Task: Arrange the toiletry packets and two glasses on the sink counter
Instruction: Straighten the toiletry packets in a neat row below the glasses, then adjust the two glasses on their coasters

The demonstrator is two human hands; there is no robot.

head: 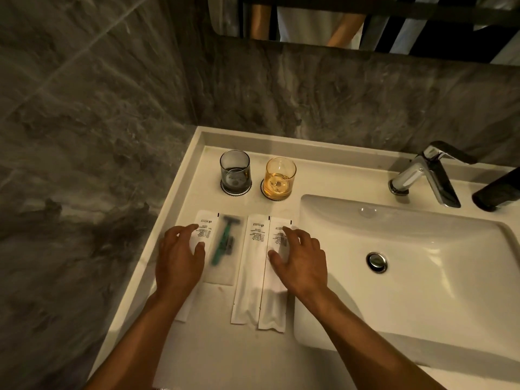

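Observation:
Three toiletry packets lie side by side on the white counter (225, 347), left of the basin. The left packet (222, 246) shows a green razor through its clear window. My left hand (178, 257) rests flat on its left part, fingers spread. A plain white middle packet (250, 266) lies beside the right packet (277, 299), and my right hand (302, 260) presses on the right packet's upper half with fingers apart. Behind them a grey glass (235, 171) and an amber glass (280, 177) stand upright on round dark coasters near the back wall.
The white basin (408, 263) with its chrome drain takes up the right side. A chrome tap (427, 175) stands behind it, and a black object (498, 190) lies at the far right. Grey marble walls close in the left and back. A mirror hangs above.

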